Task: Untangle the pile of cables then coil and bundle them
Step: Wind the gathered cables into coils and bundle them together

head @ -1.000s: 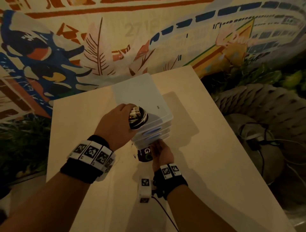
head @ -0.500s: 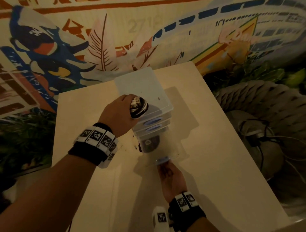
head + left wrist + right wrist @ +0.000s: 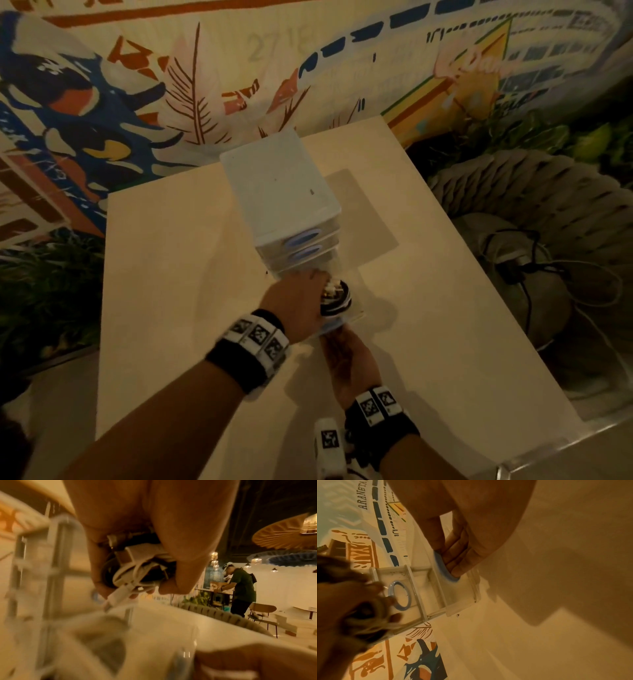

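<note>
My left hand (image 3: 301, 305) grips a coiled bundle of black and white cables (image 3: 337, 298) and holds it over the pulled-out bottom drawer (image 3: 356, 310) of a clear plastic drawer unit (image 3: 281, 181). Close up, the cable bundle (image 3: 137, 572) sits curled inside my left hand (image 3: 154, 547), with a white plug sticking out below. My right hand (image 3: 346, 359) hooks its fingers (image 3: 457, 558) into the drawer's blue ring handle (image 3: 443, 569) at the front of the drawer (image 3: 458, 592).
The drawer unit stands on a pale wooden table (image 3: 171, 291) against a painted mural wall (image 3: 137, 85). A woven grey seat (image 3: 531, 212) with dark cables on it lies to the right. Another person (image 3: 241, 586) stands far off at a table.
My left hand came down from beside the unit's top to the open bottom drawer, carrying the bundle. My right hand pulled the drawer out toward me and still holds its handle.
</note>
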Demonstrator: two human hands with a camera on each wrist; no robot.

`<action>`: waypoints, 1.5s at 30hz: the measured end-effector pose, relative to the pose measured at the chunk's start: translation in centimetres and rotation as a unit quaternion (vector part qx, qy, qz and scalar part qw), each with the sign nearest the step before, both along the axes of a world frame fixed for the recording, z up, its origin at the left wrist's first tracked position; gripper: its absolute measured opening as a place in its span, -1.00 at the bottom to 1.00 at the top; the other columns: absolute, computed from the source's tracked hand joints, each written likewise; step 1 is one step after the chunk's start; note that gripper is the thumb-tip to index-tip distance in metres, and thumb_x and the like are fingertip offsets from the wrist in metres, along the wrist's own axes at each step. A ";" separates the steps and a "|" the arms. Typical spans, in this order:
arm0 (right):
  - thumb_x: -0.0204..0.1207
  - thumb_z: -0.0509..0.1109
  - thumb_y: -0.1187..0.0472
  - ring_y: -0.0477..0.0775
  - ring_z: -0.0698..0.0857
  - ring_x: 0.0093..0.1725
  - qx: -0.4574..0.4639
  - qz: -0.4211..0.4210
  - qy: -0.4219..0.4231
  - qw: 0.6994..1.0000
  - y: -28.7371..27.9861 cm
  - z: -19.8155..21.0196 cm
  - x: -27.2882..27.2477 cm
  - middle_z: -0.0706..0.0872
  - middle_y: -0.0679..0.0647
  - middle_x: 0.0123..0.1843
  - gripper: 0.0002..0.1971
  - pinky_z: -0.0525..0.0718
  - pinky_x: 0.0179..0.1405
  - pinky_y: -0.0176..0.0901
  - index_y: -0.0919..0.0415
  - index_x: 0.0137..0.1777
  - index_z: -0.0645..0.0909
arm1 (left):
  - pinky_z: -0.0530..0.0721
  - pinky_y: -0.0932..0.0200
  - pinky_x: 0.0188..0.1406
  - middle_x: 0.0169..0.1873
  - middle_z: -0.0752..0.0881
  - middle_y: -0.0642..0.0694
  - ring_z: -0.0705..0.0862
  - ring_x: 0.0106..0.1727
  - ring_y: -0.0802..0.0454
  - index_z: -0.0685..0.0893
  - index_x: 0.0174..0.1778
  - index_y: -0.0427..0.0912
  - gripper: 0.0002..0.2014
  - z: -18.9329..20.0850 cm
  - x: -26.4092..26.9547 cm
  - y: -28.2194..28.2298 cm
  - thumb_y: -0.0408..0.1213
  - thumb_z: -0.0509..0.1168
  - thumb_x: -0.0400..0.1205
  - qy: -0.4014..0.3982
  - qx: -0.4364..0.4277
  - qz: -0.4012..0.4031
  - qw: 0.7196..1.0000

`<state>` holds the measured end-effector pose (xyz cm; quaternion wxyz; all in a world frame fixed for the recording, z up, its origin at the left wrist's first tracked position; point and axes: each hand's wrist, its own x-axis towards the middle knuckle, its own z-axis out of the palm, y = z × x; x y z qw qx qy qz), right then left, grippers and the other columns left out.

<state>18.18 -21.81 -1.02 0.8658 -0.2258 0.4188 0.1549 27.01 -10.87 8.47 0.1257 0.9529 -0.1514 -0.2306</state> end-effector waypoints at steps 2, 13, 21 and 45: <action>0.70 0.31 0.15 0.20 0.85 0.00 -0.005 0.023 0.012 1.000 -0.1 -0.2 0.0 0.84 0.26 0.12 -0.69 0.72 0.05 0.06 0.32 0.28 0.73 | 0.60 -0.02 0.34 0.40 0.60 -0.09 0.60 0.36 -0.15 0.48 0.50 -0.06 -0.46 -1.7 0.7 -0.4 0.09 0.34 0.65 0.022 0.027 0.020 0.999; 0.71 0.28 0.21 0.21 0.82 0.15 -0.007 0.023 -0.002 1.000 -0.5 -1.3 0.4 0.80 0.28 0.22 -0.70 0.73 0.13 0.00 0.32 0.34 0.68 | 0.46 -0.26 0.50 0.62 0.24 -0.25 0.33 0.57 -0.31 -0.05 0.76 -0.07 -0.01 -6.7 2.8 -2.5 0.24 0.36 0.59 0.002 0.169 0.052 0.984; 0.73 0.27 0.17 0.23 0.80 0.19 -0.020 0.057 -0.011 0.998 -0.8 -1.8 0.2 0.79 0.28 0.24 -0.67 0.69 0.24 0.09 0.32 0.36 0.68 | 0.17 -0.35 0.65 0.72 0.02 -0.32 0.14 0.68 -0.38 -0.23 0.77 -0.16 0.10 -6.6 2.7 -2.1 0.56 -0.03 0.54 0.038 0.171 0.049 0.983; 0.68 0.36 0.15 0.27 0.78 0.23 -0.087 0.084 0.022 0.992 -1.1 -1.9 0.3 0.80 0.29 0.22 -0.64 0.70 0.30 0.10 0.37 0.36 0.66 | 0.14 -0.22 0.71 0.78 -0.03 -0.19 0.04 0.77 -0.22 -0.17 0.78 -0.20 -0.28 -7.1 3.0 -3.4 0.10 -0.07 0.82 0.067 0.146 0.038 0.986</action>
